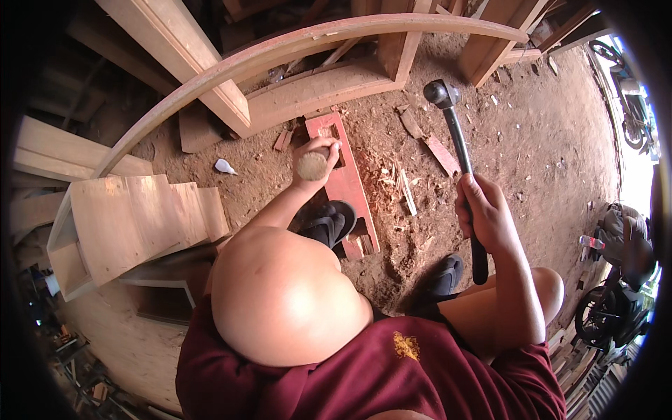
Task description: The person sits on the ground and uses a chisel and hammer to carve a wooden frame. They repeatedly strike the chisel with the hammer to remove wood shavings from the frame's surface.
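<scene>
My left hand [323, 144] is closed around an upright chisel, whose round wooden handle end [312, 166] faces up. Its blade is hidden below the hand. Beneath lies a reddish wooden board [355, 192] on the dirt, with recesses cut near its far and near ends. A dark sandal [326, 227] on my left foot presses at the board's side. Off to the right, my right hand [484, 210] grips the dark handle of a hammer [458, 136]. The hammer's metal head is raised away from the chisel, toward the far side.
Wood chips [402, 185] litter the ground right of the board. A long curved wooden strip [280, 50] arches over frame pieces at the back. Stacked planks [133, 224] stand at left, near a small white bottle [225, 166]. Motorbikes [598, 315] are at the right edge.
</scene>
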